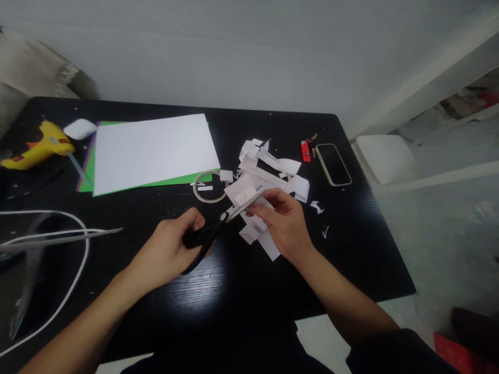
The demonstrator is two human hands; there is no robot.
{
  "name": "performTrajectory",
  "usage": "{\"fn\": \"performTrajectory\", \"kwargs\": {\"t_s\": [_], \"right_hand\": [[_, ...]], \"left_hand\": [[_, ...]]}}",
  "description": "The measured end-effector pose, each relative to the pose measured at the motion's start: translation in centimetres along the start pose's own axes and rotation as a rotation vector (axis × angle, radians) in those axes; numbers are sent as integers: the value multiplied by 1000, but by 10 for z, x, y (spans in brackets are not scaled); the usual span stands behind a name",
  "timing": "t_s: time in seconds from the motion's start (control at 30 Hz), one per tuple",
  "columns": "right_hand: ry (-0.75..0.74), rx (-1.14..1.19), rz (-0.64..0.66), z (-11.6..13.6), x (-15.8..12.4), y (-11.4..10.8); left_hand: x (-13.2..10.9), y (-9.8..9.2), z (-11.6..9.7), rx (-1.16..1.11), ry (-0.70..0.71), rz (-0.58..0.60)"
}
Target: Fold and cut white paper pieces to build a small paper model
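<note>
My left hand (173,244) is wrapped round the black handles of a pair of scissors (224,218). Their metal blades point up and right, lying across a piece of white paper (241,189). That paper is pinched between the thumb and fingers of my right hand (283,221), just beside the blade tips. Crumpled and cut paper scraps (268,166) lie behind and beneath my right hand. A roll of tape (197,195) rests on the table to the left of the paper. My right fingers partly hide the edge they hold.
White sheets (156,153) lie over green paper (177,181) at the back left. Further left are a yellow glue gun (47,145), a white case (80,129) and a white cable (83,259). A red lighter (305,150) and a phone (334,165) lie at the right of the black table (351,249).
</note>
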State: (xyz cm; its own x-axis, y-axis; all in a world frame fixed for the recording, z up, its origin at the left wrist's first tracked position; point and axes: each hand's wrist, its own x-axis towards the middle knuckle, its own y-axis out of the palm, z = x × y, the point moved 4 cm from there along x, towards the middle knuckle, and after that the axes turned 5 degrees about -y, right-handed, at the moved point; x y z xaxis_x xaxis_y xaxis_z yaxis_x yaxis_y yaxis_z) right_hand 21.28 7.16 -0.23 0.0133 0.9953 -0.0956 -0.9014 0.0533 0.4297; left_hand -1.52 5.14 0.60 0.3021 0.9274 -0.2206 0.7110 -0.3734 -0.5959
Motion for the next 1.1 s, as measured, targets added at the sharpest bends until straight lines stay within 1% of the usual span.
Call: {"fn": "performTrajectory", "kwargs": {"t_s": [0.2,0.43,0.6,0.8,0.87,0.97,1.1], "right_hand": [[1,-20,-2,1,0,0],[3,-37,-11,2,0,1],[14,-30,-8,2,-1,2],[52,-44,-47,1,-1,1],[67,-44,-50,0,-1,1],[101,-18,-34,-2,-1,3],[160,20,-5,-3,-2,5]], "left_hand": [[0,-1,3,16,-3,-13],[2,-1,2,38,3,-26],[1,0,3,21,-12,-8],[3,1,8,15,-44,-10],[4,0,11,-1,-77,-39],[6,-8,16,13,-166,-144],[7,-20,22,182,-277,-267]]}}
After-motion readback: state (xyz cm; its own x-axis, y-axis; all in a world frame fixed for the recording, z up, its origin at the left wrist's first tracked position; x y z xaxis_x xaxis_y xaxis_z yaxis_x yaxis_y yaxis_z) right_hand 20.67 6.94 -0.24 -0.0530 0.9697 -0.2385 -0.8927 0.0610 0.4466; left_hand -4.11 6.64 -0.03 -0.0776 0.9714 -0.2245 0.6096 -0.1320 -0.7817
